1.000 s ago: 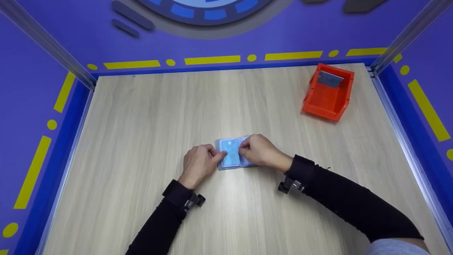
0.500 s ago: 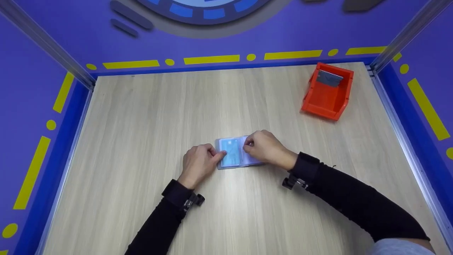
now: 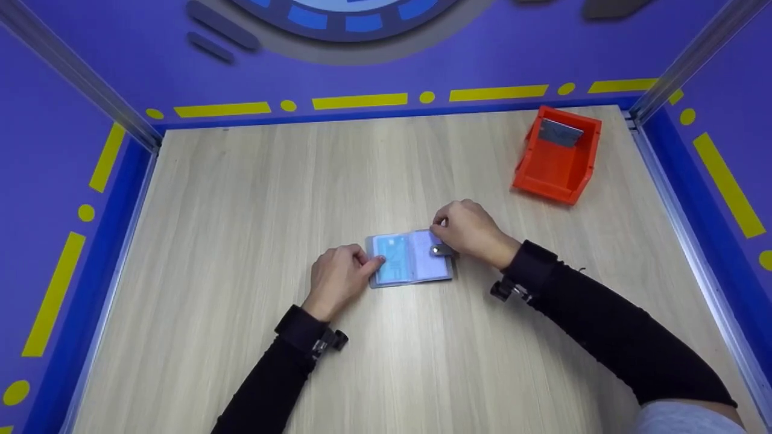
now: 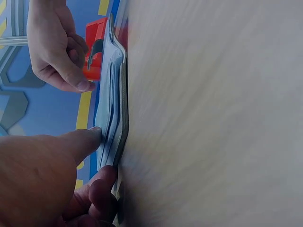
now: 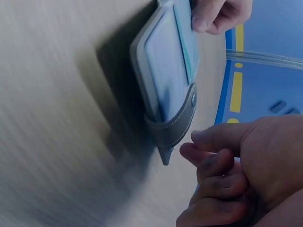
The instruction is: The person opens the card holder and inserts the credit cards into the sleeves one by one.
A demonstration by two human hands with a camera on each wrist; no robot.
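Red bin (image 3: 546, 191) by the far right corner of a wood-grain worktop (image 3: 259, 193)

The bin's low lip faces the near side; inside, a flat grey piece (image 3: 560, 133) stands tilted at the far end. A purple-blue back wall (image 3: 289, 81) rises behind, with yellow bars (image 3: 360, 101) and yellow dots (image 3: 427, 97) alternating along its foot above a blue strip. Higher up is part of a round blue graphic (image 3: 363, 23), cut off by the frame. Similarly marked side walls (image 3: 42, 150) flank the worktop, with metal posts (image 3: 75, 69) at the back corners.

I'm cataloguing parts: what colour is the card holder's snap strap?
The snap strap is grey, with paler stitching; the right wrist view shows it best.
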